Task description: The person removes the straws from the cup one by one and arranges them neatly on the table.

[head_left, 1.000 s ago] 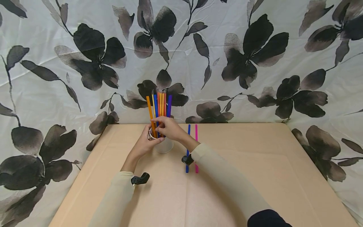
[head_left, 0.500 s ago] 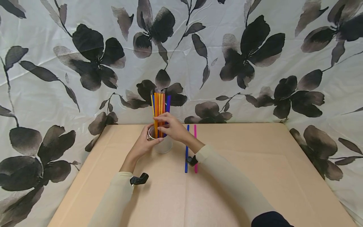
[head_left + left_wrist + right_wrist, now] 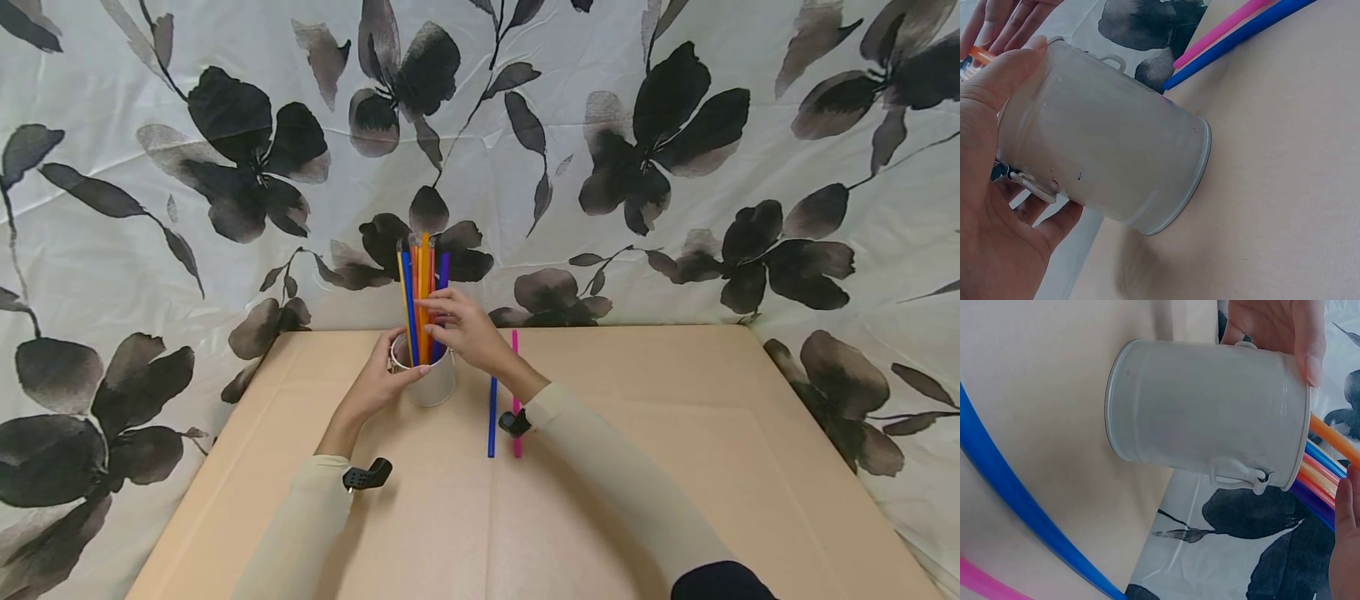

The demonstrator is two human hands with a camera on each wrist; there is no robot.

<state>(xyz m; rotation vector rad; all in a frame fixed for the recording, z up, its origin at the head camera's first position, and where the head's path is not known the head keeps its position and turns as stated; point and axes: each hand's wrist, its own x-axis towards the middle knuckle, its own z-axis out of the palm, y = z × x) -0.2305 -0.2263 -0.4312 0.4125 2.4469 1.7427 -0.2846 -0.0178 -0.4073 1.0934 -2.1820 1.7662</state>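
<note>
A white metal bucket (image 3: 437,387) with small side handles stands on the table, holding several long slim coloured sticks (image 3: 408,292). My left hand (image 3: 375,379) grips the bucket from its left side, thumb near the rim in the left wrist view. Above the rim, my right hand (image 3: 468,335) pinches an orange stick (image 3: 425,271) between thumb and fingers. The stick is upright, its lower end inside the bucket and hidden. Blue, red and purple sticks (image 3: 1319,503) lean beside it in the right wrist view.
On the table (image 3: 637,433), right of the bucket, lie a blue stick (image 3: 492,421) and a pink stick (image 3: 516,340), side by side under my right forearm. A flower-printed cloth (image 3: 555,192) hangs behind the table's far edge.
My right hand has moved right and slightly up, carrying the orange stick from the bucket's left side toward the middle of the bunch. The left hand stays on the bucket.
</note>
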